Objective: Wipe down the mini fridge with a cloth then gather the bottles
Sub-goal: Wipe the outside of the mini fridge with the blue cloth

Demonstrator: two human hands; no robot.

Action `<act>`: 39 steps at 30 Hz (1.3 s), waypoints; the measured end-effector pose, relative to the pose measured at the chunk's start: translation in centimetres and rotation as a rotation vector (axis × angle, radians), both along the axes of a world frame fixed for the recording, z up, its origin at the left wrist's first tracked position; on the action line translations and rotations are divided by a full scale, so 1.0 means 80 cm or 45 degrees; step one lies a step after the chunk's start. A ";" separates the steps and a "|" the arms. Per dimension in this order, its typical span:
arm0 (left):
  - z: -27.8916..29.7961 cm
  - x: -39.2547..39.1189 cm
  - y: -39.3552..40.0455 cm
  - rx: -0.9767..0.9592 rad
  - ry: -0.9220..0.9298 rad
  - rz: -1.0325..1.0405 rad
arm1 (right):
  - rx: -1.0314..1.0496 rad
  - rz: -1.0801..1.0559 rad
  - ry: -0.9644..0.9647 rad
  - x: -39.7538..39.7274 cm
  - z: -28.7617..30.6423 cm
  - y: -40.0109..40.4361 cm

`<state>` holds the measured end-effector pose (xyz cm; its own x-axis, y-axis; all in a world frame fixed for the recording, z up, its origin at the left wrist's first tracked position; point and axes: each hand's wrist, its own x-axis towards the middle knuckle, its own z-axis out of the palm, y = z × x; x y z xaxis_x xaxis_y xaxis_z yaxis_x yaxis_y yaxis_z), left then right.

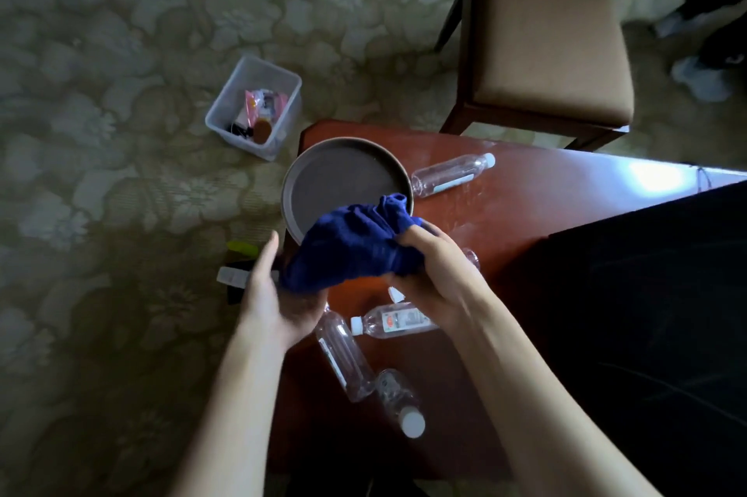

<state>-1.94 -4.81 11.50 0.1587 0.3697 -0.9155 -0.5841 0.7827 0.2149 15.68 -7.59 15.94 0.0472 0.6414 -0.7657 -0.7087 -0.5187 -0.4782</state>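
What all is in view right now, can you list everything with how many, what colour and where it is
cloth: one, dark blue, bunched above the tray's near edge, gripped by the right hand
tray: one, round, brown, on the table's left end
bottles: four plain to see, clear with white caps, lying on the table; one beyond the tray, three nearer the person; another is partly hidden behind the right hand
table: one, reddish-brown wood
bin: one, clear plastic, on the carpet left of the table, with small items inside
chair: one, tan seat, dark wood frame, beyond the table
left hand: open, palm up under the cloth
right hand: grips the cloth
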 end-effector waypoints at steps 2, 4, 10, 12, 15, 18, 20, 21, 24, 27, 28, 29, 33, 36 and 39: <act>0.028 0.006 -0.003 0.105 -0.091 -0.184 | 0.220 0.098 0.066 0.019 0.035 -0.033; 0.060 0.026 -0.010 0.247 -0.033 -0.394 | 0.362 0.196 0.126 0.039 0.063 -0.072; 0.118 0.096 -0.097 0.661 0.268 -0.571 | 0.285 0.219 0.023 0.089 0.098 -0.181; 0.139 0.122 -0.145 0.801 0.251 -0.552 | 0.205 0.223 -0.066 0.105 0.102 -0.218; 0.147 0.156 -0.223 0.920 0.456 -0.506 | 0.128 0.295 -0.206 0.132 0.106 -0.288; 0.131 0.181 -0.305 0.875 0.621 -0.494 | 0.090 0.120 -0.260 0.156 0.106 -0.365; 0.121 0.194 -0.358 0.793 0.755 -0.516 | 0.068 -0.004 -0.218 0.167 0.100 -0.413; 0.115 0.200 -0.381 0.777 0.800 -0.575 | 0.051 -0.033 -0.201 0.172 0.094 -0.434; 0.092 0.218 -0.431 0.753 0.845 -0.737 | -0.024 -0.086 -0.166 0.183 0.070 -0.490; 0.070 0.230 -0.458 0.673 0.758 -0.809 | -0.095 -0.144 -0.188 0.192 0.049 -0.534; 0.064 0.235 -0.466 0.642 0.718 -0.825 | -0.117 -0.147 -0.212 0.194 0.040 -0.546; 0.058 0.238 -0.474 0.620 0.685 -0.840 | -0.135 -0.142 -0.233 0.197 0.031 -0.556; 0.046 0.242 -0.499 0.635 0.560 -0.956 | -0.169 -0.162 -0.292 0.207 -0.006 -0.581; 0.030 0.238 -0.519 0.701 0.454 -1.105 | -0.161 -0.179 -0.289 0.210 -0.032 -0.597; 0.009 0.234 -0.540 0.734 0.426 -1.232 | -0.212 -0.190 -0.283 0.210 -0.058 -0.618</act>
